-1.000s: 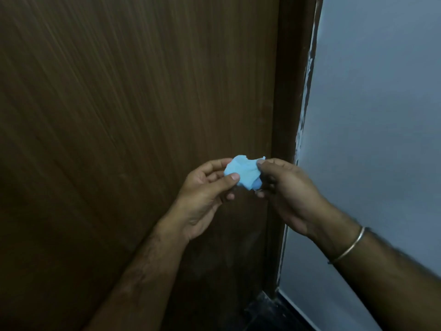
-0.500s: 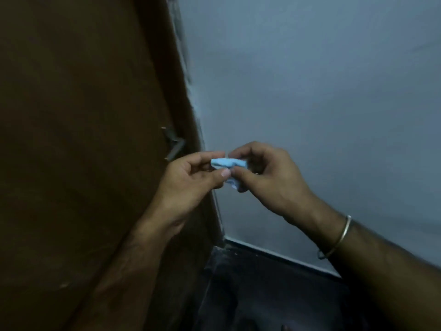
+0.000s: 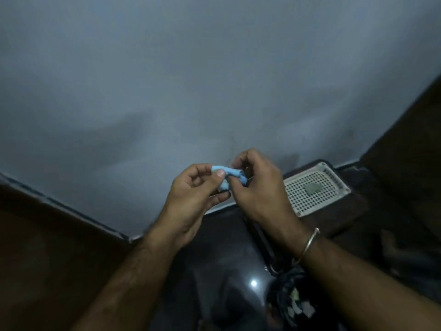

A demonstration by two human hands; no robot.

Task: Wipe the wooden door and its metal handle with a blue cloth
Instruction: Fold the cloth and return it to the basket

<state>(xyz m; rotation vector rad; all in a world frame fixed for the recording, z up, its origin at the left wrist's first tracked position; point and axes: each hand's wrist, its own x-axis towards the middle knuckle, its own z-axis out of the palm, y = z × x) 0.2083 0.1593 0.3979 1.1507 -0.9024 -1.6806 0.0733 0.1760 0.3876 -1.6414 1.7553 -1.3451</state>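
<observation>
**Cloth bunched in both hands, door out of reach**

While the blue cloth (image 3: 228,176) sits crumpled between the fingertips of both hands, no wiping is under way. The left hand (image 3: 191,199) pinches one end with thumb and forefinger; the right hand (image 3: 259,194), a thin bangle (image 3: 310,243) at its wrist, grips the other end, so each is closed on the cloth, which hangs in the air touching nothing else. Beyond the hands rises a plain grey wall (image 3: 191,80). A brown wooden surface (image 3: 47,259), probably the door, lies to the lower left of the left hand, well apart from the cloth. No metal handle can be seen. To the right of the right hand a white perforated tray (image 3: 334,185) rests on a dark ledge, and below both hands is a dark glossy floor (image 3: 226,271). Judging from this, the cloth is being folded or readied; whether any wiping is done cannot be told, and the handle in particular would have to be found again.
</observation>
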